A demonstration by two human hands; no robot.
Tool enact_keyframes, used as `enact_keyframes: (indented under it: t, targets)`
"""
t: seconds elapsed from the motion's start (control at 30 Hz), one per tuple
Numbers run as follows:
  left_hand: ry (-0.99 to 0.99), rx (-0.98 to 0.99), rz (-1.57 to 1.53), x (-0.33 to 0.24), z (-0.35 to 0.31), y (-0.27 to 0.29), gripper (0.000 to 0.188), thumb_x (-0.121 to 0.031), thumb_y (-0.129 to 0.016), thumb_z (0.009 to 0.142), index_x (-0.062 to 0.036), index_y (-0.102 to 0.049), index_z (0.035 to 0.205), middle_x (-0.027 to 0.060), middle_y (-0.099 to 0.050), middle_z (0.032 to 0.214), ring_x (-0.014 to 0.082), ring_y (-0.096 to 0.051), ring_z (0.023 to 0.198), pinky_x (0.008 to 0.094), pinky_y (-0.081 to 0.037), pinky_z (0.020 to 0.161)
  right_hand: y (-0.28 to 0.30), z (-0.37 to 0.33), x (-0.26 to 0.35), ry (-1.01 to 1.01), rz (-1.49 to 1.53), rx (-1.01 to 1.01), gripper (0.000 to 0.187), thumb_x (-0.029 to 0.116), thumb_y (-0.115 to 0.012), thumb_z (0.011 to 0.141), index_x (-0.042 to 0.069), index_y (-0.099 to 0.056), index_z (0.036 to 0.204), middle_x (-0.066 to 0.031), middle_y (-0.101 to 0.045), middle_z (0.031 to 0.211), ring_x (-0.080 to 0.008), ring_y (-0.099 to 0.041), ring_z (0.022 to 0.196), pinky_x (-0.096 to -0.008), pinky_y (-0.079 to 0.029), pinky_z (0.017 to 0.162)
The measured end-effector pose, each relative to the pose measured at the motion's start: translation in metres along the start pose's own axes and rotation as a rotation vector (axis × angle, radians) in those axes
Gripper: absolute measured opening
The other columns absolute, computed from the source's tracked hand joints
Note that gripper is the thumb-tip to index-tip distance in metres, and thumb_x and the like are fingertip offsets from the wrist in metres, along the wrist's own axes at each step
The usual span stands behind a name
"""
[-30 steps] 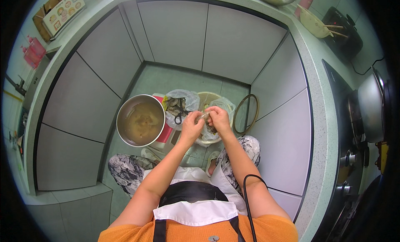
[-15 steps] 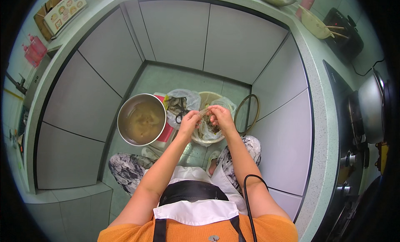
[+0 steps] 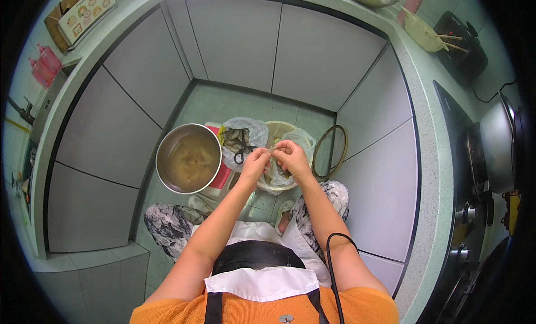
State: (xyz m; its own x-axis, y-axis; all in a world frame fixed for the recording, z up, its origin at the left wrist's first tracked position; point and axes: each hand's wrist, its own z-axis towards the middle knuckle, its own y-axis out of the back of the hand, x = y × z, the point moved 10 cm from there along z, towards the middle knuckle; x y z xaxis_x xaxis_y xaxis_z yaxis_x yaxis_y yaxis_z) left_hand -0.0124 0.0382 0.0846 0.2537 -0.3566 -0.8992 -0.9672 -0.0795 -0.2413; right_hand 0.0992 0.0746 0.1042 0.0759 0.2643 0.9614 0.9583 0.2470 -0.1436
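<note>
My left hand (image 3: 257, 161) and my right hand (image 3: 293, 156) meet fingertip to fingertip over a bin (image 3: 283, 126) lined with a clear plastic bag (image 3: 302, 138). Both pinch a small translucent shrimp (image 3: 272, 149), mostly hidden by the fingers. Brownish shell scraps lie in the bin beneath, partly covered by my right hand. Just left of the bin, an open plastic bag (image 3: 256, 132) holds several grey shrimp (image 3: 235, 136). Black-handled scissors (image 3: 240, 155) rest on that bag, close to my left fingers. Farther left stands a steel pot (image 3: 162, 166) with cloudy water and pale pieces inside.
A red and white stool or box (image 3: 222, 178) sits under the shrimp bag. A hoop-like ring (image 3: 343, 152) leans by the right cabinet. Cabinets surround the floor, below a counter (image 3: 425, 151) with a cooktop (image 3: 455, 156) at right. A black cable (image 3: 330, 257) crosses my right arm.
My right hand's fingers have closed in toward my left fingertips, and the shrimp shows less between them. The pot, bags and scissors stay in place.
</note>
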Motion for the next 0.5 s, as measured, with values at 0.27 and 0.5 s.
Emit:
enact_keyframes:
  t: [0.27, 0.5]
  targets:
    - [-0.266, -0.047, 0.237, -0.006, 0.006, 0.005, 0.013, -0.016, -0.054, 0.084, -0.0072, -0.057, 0.092, -0.0048, -0.05, 0.07, 0.0041, -0.046, 0.065, 0.0215, -0.038, 0.056, -0.003, -0.002, -0.004, -0.019, 0.054, -0.023, 0.016, 0.01, -0.06, 0.077, 0.004, -0.059, 0.092, 0.0023, -0.055, 0.07, -0.003, -0.045, 0.052, -0.0173, -0.033, 0.043]
    - [-0.363, -0.084, 0.394, -0.02, -0.002, 0.003, 0.017, -0.015, -0.054, 0.083, -0.0028, -0.059, 0.093, -0.0029, -0.052, 0.073, 0.0055, -0.045, 0.066, 0.0221, -0.037, 0.059, 0.008, 0.003, -0.007, 0.036, -0.075, -0.091, 0.016, 0.013, -0.06, 0.076, 0.002, -0.063, 0.088, 0.0007, -0.058, 0.07, -0.0054, -0.05, 0.055, -0.0207, -0.04, 0.049]
